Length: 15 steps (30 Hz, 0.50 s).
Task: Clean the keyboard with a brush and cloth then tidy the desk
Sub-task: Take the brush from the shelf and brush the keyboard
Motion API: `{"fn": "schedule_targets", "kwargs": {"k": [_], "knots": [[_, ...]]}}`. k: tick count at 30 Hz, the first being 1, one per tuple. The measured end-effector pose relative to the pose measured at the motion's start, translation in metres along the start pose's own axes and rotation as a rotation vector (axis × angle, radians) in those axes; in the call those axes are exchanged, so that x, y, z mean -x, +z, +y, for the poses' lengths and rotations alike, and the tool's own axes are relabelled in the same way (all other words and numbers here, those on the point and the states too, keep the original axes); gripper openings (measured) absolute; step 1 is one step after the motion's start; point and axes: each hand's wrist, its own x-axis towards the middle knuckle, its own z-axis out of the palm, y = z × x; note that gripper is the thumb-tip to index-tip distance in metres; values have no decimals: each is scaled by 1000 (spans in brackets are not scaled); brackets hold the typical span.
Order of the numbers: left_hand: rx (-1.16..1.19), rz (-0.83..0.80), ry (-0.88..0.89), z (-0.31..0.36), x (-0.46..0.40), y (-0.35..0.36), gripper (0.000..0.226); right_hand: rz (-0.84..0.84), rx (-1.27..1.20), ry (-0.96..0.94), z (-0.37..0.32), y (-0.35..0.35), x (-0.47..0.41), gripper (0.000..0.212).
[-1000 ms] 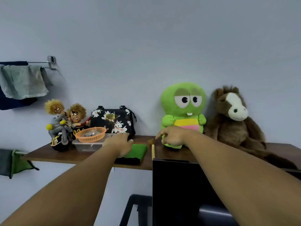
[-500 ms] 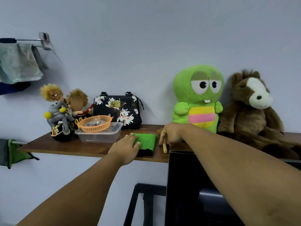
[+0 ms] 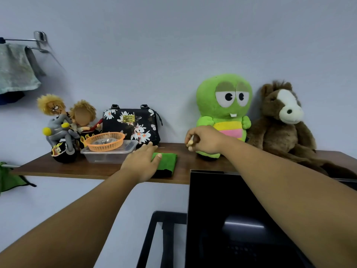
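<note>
Right hand [image 3: 204, 141], now lifting the brush [image 3: 191, 143] off the shelf [image 3: 58, 167], is clenching its handle, while the flat-fingered left hand [image 3: 142, 164] is settling on the green cloth [image 3: 167, 160], suggesting tool collection.

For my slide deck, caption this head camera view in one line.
Left hand on the green cloth, right hand gripping the brush at the shelf.

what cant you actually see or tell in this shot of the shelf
Head view only:
- Wooden-handled brush: mostly hidden inside the right hand; bristles unseen.
- Folded green cloth: near side covered by the left hand.
- Orange plastic basket: contents too small to identify.
- Keyboard: not in view.
- Grey towel: cut by the left edge.
</note>
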Motion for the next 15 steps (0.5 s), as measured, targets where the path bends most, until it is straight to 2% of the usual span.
{"fn": "schedule_targets", "kwargs": {"k": [9, 15], "knots": [[114, 398, 155, 72, 59, -14, 48, 538, -225, -109, 11, -46, 112, 14], [207, 416, 274, 132, 118, 21, 49, 654, -375, -146, 30, -43, 215, 13]]}}
